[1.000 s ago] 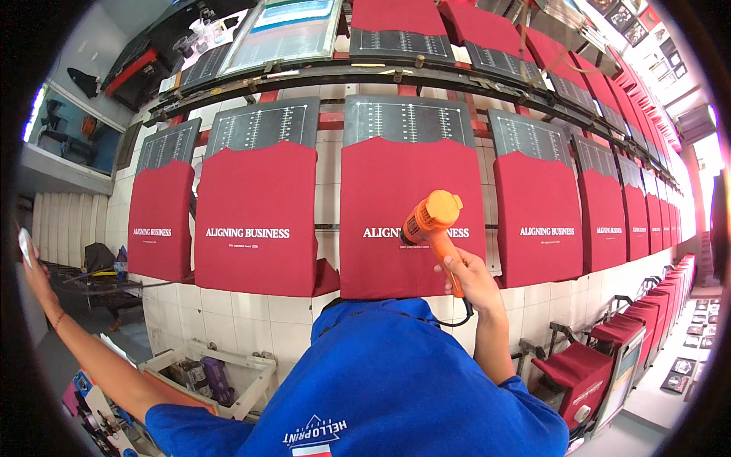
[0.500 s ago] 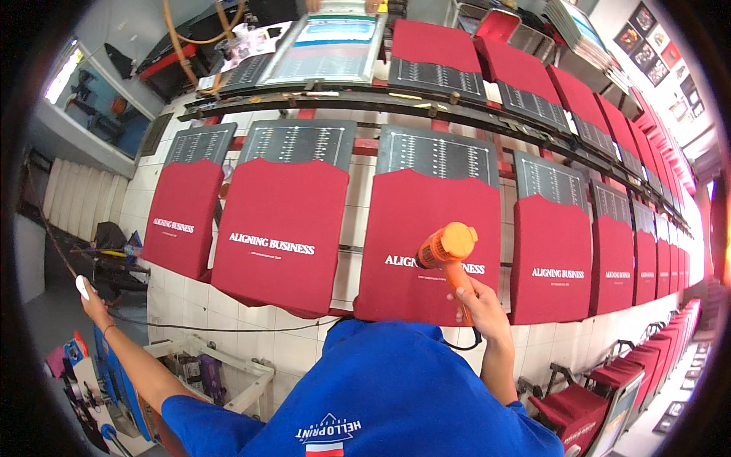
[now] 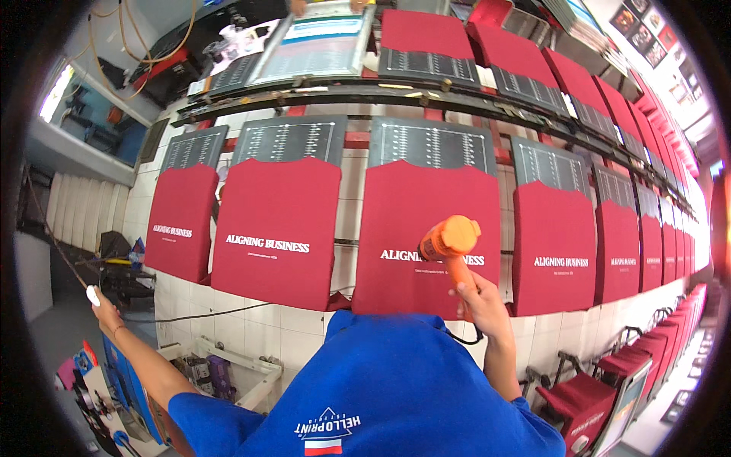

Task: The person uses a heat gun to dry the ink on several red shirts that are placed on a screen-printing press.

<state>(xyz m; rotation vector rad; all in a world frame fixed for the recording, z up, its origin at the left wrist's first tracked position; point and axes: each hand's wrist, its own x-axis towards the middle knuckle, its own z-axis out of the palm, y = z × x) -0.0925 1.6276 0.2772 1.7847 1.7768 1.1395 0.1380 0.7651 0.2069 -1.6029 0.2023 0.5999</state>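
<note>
My right hand [image 3: 481, 301] grips the orange heat gun [image 3: 451, 242], its nozzle close over the middle red shirt [image 3: 426, 228]; lingering could scorch the print. Far left, my left hand [image 3: 97, 298] pinches a white cord handle [image 3: 92, 295]; the cord could snag.

Orange heat gun [image 3: 451, 242]; dark red shirts [image 3: 426, 232] with white lettering; blue shirt [image 3: 381, 388]; white wall tiles [image 3: 251, 331].

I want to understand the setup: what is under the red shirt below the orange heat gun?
A dark grey printing board sticks out above the red shirt. The rest of it is covered by the cloth. The right hand holds the orange heat gun over the shirt.
</note>
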